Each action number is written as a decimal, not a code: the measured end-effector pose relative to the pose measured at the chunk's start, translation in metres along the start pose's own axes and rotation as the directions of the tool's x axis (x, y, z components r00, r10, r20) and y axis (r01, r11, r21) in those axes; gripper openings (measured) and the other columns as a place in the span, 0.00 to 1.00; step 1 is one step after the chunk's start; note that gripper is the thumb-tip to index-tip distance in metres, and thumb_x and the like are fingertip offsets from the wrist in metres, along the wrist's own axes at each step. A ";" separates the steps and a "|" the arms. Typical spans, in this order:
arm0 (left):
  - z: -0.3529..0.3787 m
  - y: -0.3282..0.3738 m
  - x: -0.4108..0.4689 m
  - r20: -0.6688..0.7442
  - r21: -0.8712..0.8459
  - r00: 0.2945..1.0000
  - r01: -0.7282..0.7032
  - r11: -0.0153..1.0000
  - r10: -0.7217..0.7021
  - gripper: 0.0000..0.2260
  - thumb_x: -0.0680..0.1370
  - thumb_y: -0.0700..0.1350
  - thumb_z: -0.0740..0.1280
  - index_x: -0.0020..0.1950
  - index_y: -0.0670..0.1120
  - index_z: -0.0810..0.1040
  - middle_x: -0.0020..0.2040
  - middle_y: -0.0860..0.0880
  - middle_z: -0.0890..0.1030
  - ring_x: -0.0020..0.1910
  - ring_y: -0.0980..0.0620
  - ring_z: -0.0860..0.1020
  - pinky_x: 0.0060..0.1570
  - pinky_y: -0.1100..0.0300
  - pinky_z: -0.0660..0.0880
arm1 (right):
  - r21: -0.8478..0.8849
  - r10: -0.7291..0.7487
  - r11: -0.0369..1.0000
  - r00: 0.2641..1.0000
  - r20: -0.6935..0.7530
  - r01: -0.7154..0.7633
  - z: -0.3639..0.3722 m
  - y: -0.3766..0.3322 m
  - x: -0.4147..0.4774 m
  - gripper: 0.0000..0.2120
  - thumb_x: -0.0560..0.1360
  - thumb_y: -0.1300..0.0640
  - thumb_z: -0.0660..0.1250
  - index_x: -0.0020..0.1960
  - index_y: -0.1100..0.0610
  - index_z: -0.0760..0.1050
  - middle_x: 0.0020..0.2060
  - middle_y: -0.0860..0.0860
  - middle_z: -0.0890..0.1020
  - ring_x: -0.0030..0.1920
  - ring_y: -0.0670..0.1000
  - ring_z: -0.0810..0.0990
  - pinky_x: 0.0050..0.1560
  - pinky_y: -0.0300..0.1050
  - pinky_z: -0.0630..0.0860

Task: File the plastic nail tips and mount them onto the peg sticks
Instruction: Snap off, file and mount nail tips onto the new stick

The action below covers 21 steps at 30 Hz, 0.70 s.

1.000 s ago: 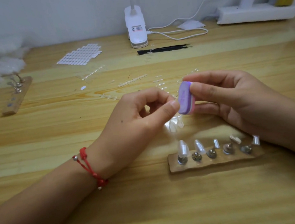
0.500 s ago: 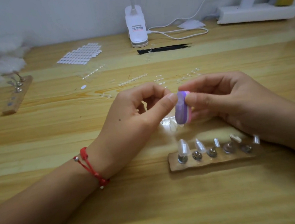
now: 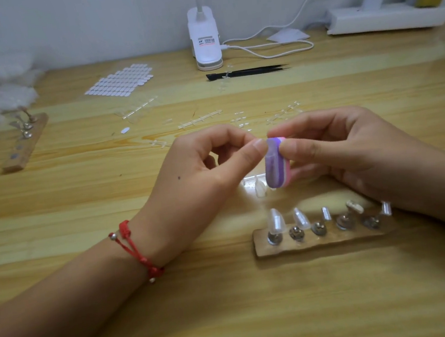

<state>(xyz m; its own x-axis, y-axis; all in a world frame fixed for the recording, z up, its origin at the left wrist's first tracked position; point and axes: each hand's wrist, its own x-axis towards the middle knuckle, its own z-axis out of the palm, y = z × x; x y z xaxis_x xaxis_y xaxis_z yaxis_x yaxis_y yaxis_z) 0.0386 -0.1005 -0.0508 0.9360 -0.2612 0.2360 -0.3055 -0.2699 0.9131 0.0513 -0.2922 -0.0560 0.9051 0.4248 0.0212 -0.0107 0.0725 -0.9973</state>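
My left hand [image 3: 203,176] pinches a clear plastic nail tip [image 3: 271,149] between thumb and forefinger and holds it flat against a purple and pink buffer block [image 3: 276,172]. My right hand [image 3: 341,149] grips that block upright with thumb and fingers. Below the hands lies a wooden holder [image 3: 321,239] with several metal peg sticks; clear nail tips [image 3: 276,220] stand on most of them. A few loose clear tips [image 3: 259,187] lie on the table under the block.
Empty clear sprues [image 3: 199,119] are scattered behind the hands. A sheet of adhesive tabs [image 3: 121,81], black tweezers [image 3: 246,72], a white clip lamp [image 3: 204,38] with its cable and a white box [image 3: 387,19] stand at the back. A second wooden peg holder [image 3: 25,142] lies far left.
The buffer block has slid downward along the nail tip, and both hands have dropped slightly toward the table. The peg holder has not moved.
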 end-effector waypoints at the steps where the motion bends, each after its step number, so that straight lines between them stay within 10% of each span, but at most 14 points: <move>1: 0.001 0.000 0.000 -0.003 -0.002 1.000 0.002 1.000 -0.002 0.06 0.71 0.52 0.69 0.38 0.50 0.80 0.34 0.41 0.72 0.31 0.54 0.66 0.32 0.60 0.63 | -0.006 0.002 1.000 1.000 0.004 -0.002 0.000 0.000 0.000 0.13 0.63 0.52 0.75 0.48 0.51 0.86 0.43 0.54 0.87 0.42 0.49 0.86 0.42 0.37 0.80; 11: -0.002 -0.001 0.001 0.050 -0.040 0.999 0.006 0.999 -0.004 0.07 0.72 0.51 0.72 0.36 0.50 0.80 0.28 0.52 0.69 0.27 0.57 0.63 0.28 0.66 0.60 | 0.154 0.004 0.988 0.999 -0.049 0.003 0.003 -0.002 0.000 0.12 0.61 0.55 0.73 0.44 0.54 0.86 0.36 0.53 0.86 0.35 0.46 0.84 0.37 0.35 0.79; 21: -0.003 0.002 0.001 0.076 -0.052 0.997 0.015 0.999 -0.011 0.07 0.71 0.50 0.68 0.37 0.48 0.81 0.35 0.34 0.72 0.31 0.41 0.64 0.31 0.47 0.62 | 0.113 0.006 0.994 1.000 -0.009 -0.005 0.001 -0.001 0.003 0.12 0.61 0.52 0.74 0.44 0.51 0.86 0.38 0.51 0.86 0.37 0.46 0.84 0.38 0.35 0.79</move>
<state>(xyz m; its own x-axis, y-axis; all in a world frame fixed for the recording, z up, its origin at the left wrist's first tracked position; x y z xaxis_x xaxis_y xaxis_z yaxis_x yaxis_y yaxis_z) 0.0394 -0.0987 -0.0481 0.9232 -0.3280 0.2003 -0.2824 -0.2255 0.9324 0.0536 -0.2899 -0.0545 0.9088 0.4169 0.0141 -0.0633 0.1713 -0.9832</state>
